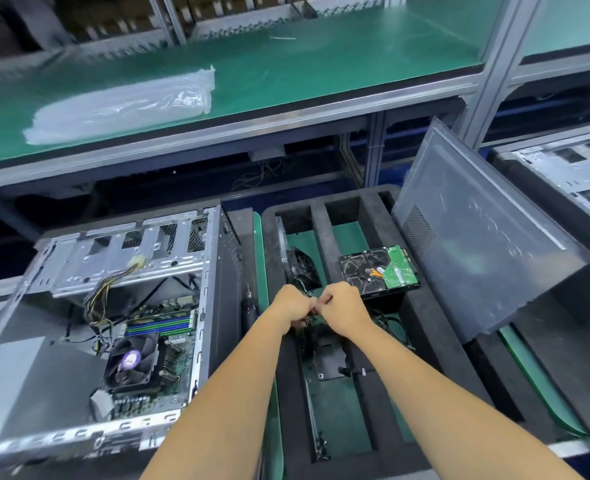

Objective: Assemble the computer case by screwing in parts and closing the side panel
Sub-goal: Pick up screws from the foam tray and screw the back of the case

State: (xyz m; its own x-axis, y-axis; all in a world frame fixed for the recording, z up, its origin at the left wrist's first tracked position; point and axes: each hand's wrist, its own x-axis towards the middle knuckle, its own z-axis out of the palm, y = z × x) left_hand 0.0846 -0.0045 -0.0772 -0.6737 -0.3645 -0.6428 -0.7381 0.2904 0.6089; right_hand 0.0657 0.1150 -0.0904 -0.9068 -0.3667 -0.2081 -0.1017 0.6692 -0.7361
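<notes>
Hands, left and right, knuckles together, pinch thin wire.

I count one open computer case in front of me, with one CPU cooler fan inside. One foam tray holds one hard drive and one loose fan. One side panel leans beside it. One plastic bag lies on the shelf. One screwdriver lies between case and tray.

The open computer case lies left of the foam tray. A hard drive sits in the tray. The side panel leans at the tray's right, and a plastic bag lies on the shelf behind.
</notes>
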